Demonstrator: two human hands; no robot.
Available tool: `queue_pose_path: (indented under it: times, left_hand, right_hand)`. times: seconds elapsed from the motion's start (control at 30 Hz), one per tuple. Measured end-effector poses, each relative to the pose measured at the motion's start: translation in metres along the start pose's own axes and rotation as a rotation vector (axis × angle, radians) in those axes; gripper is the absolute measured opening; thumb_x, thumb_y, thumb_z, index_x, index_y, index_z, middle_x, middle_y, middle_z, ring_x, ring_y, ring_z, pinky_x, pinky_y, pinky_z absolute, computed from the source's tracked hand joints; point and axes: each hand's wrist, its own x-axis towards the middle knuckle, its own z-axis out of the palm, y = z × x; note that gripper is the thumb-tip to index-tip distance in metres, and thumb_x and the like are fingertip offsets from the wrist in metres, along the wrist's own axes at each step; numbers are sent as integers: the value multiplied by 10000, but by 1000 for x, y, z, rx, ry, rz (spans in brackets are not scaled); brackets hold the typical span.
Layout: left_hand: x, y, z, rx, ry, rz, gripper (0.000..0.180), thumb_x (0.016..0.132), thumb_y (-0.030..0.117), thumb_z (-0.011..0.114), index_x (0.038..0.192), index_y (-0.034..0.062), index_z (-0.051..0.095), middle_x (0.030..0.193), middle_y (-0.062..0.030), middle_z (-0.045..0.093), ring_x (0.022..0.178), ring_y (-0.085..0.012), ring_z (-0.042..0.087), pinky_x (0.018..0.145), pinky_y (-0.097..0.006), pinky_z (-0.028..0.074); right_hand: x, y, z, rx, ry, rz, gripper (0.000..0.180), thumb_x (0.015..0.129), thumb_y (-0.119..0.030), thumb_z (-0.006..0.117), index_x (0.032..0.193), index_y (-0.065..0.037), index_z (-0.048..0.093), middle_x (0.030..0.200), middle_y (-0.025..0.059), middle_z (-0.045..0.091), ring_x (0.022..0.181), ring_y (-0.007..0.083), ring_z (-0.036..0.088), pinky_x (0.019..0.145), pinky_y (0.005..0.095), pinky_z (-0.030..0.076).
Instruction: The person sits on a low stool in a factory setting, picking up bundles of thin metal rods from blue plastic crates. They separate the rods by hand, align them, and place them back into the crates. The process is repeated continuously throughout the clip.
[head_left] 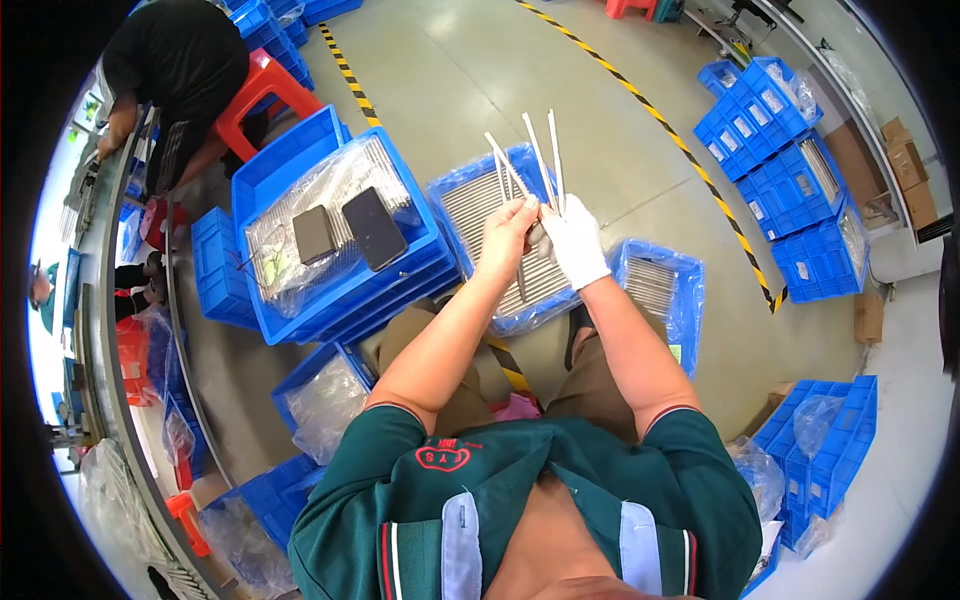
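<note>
Rods: slim, straight, silvery-white, fanned above a blue bin, tips toward 11 and 12 o'clock. Bare left hand pinches some; white-gloved right hand, at its 3 o'clock, grips others. Similar rods lie aligned within the bin.

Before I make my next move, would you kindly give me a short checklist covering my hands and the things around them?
1. Left hand has a grip on metal strips: ok.
2. Right hand also has a grip on strips: ok.
3. Both hands gloved: not ok; only the right wears a white glove, the left is bare.
4. Blue crate below the hands holds similar strips: ok.
5. Phone kept off the stock: not ok; it lies on the plastic-covered strips in the crate to your left.
6. Held strips free of scratches: cannot tell; too small to see.
</note>
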Motion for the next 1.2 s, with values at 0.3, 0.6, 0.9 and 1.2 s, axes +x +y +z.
queue_pose_path:
  times: [0.3,0.6,0.9,1.2]
  left_hand:
    - [-8,-8,2,364,-190,-138,220,919,263,542,780,93,555,598,88,345,506,-27,289,455,-199,237]
    - [-20,-8,2,-45,-386,-405,234,929,239,535,805,43,565,624,23,443,510,-68,352,476,-218,317]
    - [1,0,-14,-359,-482,-314,302,907,302,568,874,3,590,891,-104,594,749,-222,599,718,-398,523]
    - [-3,-3,-22,-324,-311,-283,254,889,278,609,861,27,586,713,-13,504,550,-89,424,473,-235,357]
  right_hand:
    - [29,2,-18,380,-102,217,177,839,-206,670,843,-32,637,722,-11,592,642,62,506,557,233,413]
    - [66,18,-75,591,345,256,222,833,-256,652,701,-121,535,560,-39,419,433,72,388,378,249,298]
    - [22,7,-20,459,-184,193,224,848,-259,645,834,-38,611,652,22,581,518,98,507,487,266,416]
    - [27,20,-5,28,-54,-21,356,859,-361,593,845,-7,628,708,131,612,631,206,565,603,337,448]
